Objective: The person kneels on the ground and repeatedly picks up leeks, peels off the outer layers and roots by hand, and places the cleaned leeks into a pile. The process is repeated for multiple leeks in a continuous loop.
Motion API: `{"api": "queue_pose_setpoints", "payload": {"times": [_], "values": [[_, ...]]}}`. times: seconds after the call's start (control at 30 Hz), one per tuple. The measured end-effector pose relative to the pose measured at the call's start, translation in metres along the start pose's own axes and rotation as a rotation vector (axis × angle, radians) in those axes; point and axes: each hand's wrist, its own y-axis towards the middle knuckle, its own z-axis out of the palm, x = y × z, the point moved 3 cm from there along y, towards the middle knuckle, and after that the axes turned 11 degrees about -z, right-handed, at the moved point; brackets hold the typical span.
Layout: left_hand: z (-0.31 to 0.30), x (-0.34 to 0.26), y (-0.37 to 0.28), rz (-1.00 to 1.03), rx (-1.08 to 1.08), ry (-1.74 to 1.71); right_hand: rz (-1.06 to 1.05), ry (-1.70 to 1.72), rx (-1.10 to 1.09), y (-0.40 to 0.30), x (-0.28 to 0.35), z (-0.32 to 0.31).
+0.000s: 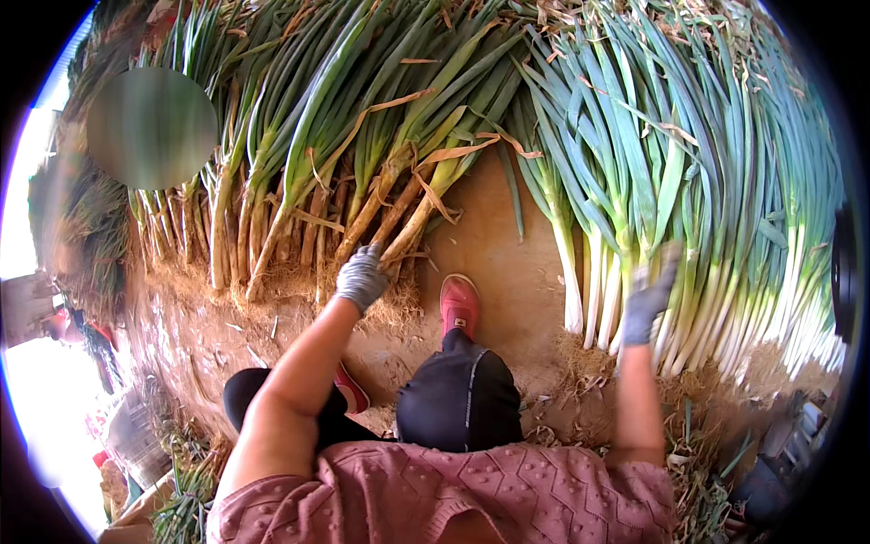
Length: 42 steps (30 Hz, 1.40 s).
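Note:
My left hand (362,277), in a grey glove, closes around the root end of an unpeeled green onion (401,207). This stalk lies at the right edge of a pile of untrimmed green onions (255,211) with brown, earthy skins and hairy roots. My right hand (649,302), also gloved and blurred by motion, is over the white shanks of the cleaned green onions (605,292) on the right. Its fingers look spread, with nothing plainly held. Part of the shanks is hidden beneath it.
Between the piles my red shoe (460,299) rests on a brown board-like surface (503,224). Dry leaf scraps (693,449) litter the lower right. More green onion leaves (183,506) lie at the lower left. A dark round object (844,275) stands at the right rim.

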Motion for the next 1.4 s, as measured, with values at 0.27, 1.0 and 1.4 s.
{"api": "queue_pose_setpoints", "payload": {"times": [0.27, 1.0, 1.4], "values": [[0.039, -0.031, 0.048, 0.023, -0.173, 0.552, -0.116, -0.124, 0.692, -0.183, 0.001, 0.075], [-0.206, 0.238, -0.260, 0.197, -0.526, -0.275, 0.888, 0.955, 0.752, -0.197, 0.310, 0.282], [-0.209, 0.169, -0.261, 0.494, -1.143, -0.157, 0.960, 1.643, 0.798, -0.269, 0.335, 0.346]]}}
